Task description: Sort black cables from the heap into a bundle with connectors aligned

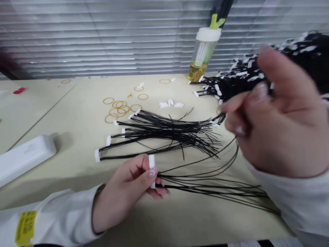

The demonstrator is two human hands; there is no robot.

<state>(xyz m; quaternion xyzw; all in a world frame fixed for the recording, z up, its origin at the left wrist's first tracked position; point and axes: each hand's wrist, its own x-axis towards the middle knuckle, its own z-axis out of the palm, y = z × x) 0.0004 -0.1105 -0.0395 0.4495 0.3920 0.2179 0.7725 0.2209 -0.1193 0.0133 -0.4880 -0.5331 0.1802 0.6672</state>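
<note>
A white connector [152, 162] with several thin black wires [190, 188] running out to the right is pinched between the thumb and fingers of my left hand [131, 188]. My right hand [285, 116] is raised to the right, blurred, its index finger lifted and the other fingers curled. Black wires from the connector rise into its curled fingers; the exact grip is hidden. Behind my left hand lies a row of black wire harnesses [167, 132] with white connectors at their left ends and loose wire ends to the right.
Several tan rubber bands [119, 108] and small white connectors [171, 103] lie toward the back. A bottle with yellow liquid [202, 55] stands by the blinds. A large pile of black wires [239, 84] fills the back right. At the left is a white device [27, 156].
</note>
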